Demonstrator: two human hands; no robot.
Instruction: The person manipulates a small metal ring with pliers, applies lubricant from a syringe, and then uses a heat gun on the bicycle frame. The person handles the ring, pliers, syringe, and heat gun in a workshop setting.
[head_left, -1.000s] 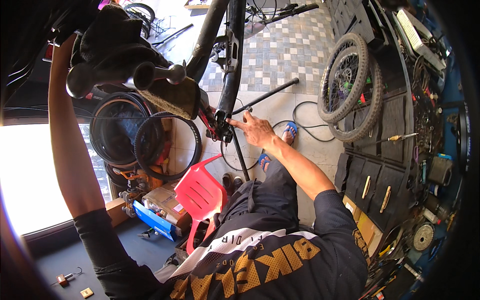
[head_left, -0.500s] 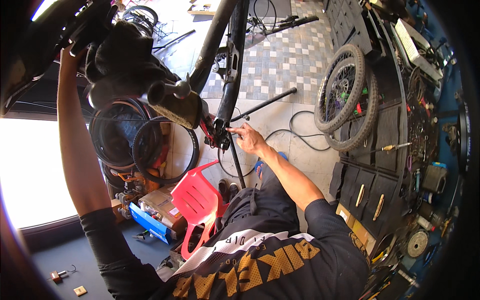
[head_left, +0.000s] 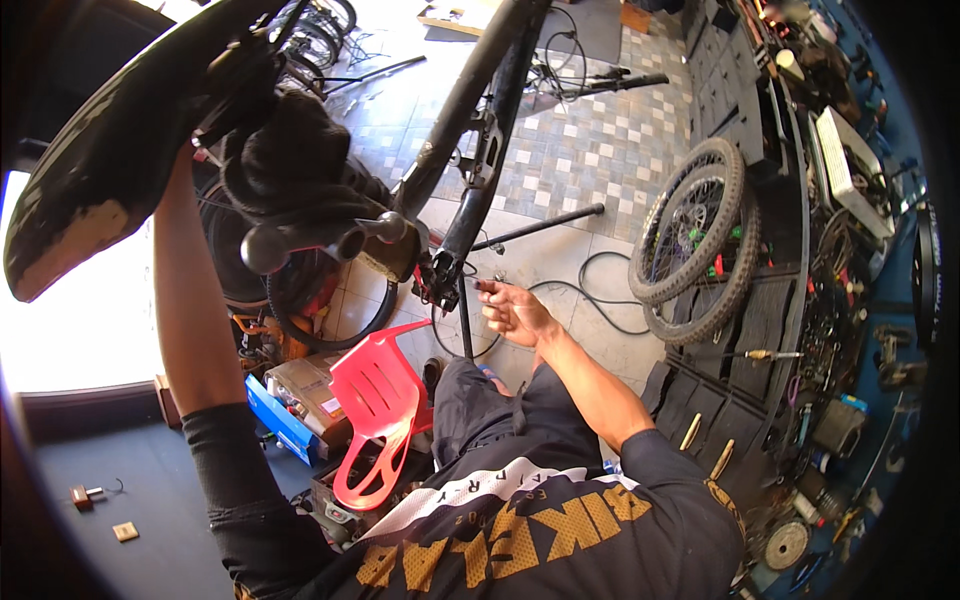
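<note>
A dark bicycle frame (head_left: 462, 130) hangs in front of me, its lower end a dark metal joint (head_left: 438, 276) with some red on it. Just right of that joint, apart from it, my right hand (head_left: 515, 315) is closed, thumb and fingertips pinched at a small dark thing too small to make out. My left arm reaches up behind a worn black bicycle saddle (head_left: 110, 160); the saddle and dark parts hide the left hand. Dark cloth (head_left: 290, 150) covers a bulky part beside the frame, with rounded knobs below it.
Below the frame stands a red plastic chair (head_left: 375, 400). Two bicycle wheels (head_left: 690, 230) lean at the right against dark drawers (head_left: 725, 90). A black hose (head_left: 590, 290) curls on the floor. Tires (head_left: 335, 320) and boxes (head_left: 305, 390) lie left; tools crowd the right bench.
My right hand has drawn back from the frame's lower end, its pointing finger now curled into a pinch. The view has shifted, showing more of the saddle.
</note>
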